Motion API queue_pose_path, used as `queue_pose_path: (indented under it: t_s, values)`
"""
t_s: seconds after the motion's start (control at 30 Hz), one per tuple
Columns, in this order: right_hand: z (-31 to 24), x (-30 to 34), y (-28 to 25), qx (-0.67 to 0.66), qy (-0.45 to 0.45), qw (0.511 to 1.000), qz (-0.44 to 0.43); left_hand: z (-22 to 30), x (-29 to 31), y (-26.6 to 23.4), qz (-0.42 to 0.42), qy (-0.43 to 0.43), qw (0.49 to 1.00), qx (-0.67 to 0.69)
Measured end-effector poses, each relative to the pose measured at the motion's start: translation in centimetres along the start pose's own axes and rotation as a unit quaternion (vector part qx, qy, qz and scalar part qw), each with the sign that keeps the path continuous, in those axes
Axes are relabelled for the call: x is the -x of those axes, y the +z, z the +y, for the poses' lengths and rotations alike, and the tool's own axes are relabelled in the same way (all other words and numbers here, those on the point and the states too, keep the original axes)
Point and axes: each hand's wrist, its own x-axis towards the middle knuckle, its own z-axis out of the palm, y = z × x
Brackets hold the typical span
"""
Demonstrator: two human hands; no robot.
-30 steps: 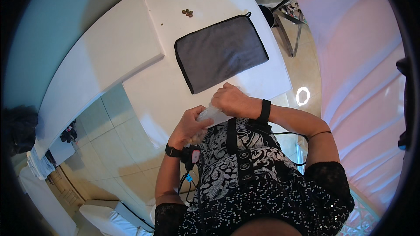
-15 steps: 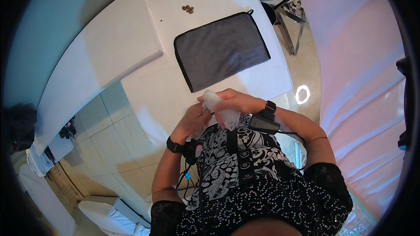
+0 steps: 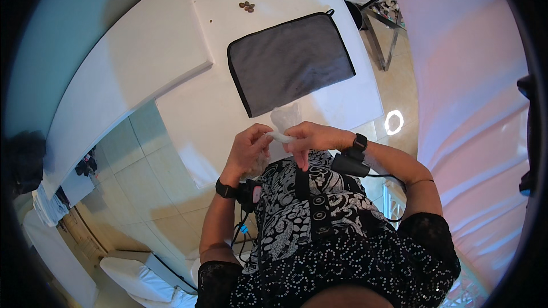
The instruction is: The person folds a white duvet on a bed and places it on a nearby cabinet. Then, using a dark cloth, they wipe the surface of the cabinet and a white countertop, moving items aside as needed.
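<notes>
Two hands (image 3: 251,148) (image 3: 314,137) grip one twisted, translucent bag (image 3: 279,137).

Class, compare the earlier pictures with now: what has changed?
Between the left hand and right hand, the translucent white plastic bag is now twisted into a band, its loose end swung forward toward the rectangular black-edged grey cloth. Cloth and brown oval pieces stayed put.

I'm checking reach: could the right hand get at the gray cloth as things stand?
Probably yes: the gray cloth lies just beyond the right hand with nothing lying on it, though that hand is busy gripping a plastic bag with the left hand.
</notes>
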Motion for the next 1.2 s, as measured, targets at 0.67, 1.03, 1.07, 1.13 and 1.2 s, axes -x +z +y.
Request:
queue_pose_path:
  t_s: [0.67,1.03,1.07,1.13,1.2]
  values:
    - [2.5,-3.5,-1.3,0.578,-0.201,0.76,0.217,-0.8,0.2,-0.7,-0.012,-0.09,0.996,0.006]
    - [-0.1,-1.1,-0.2,-0.229,-0.022,0.97,-0.077,0.0,-0.4,0.1,0.033,-0.028,0.999,-0.017]
    - [-0.2,-1.1,-0.3,-0.202,-0.017,0.976,-0.075,0.2,-0.4,0.0,0.029,-0.027,0.999,-0.025]
    - [-0.5,-1.3,-0.5,-0.148,-0.008,0.987,-0.07,-0.1,-0.4,-0.1,0.02,-0.061,0.998,-0.029]
    - [-0.3,-1.6,-0.6,-0.021,-0.025,0.999,-0.031,-0.8,-0.3,-0.2,0.021,-0.052,0.997,-0.057]
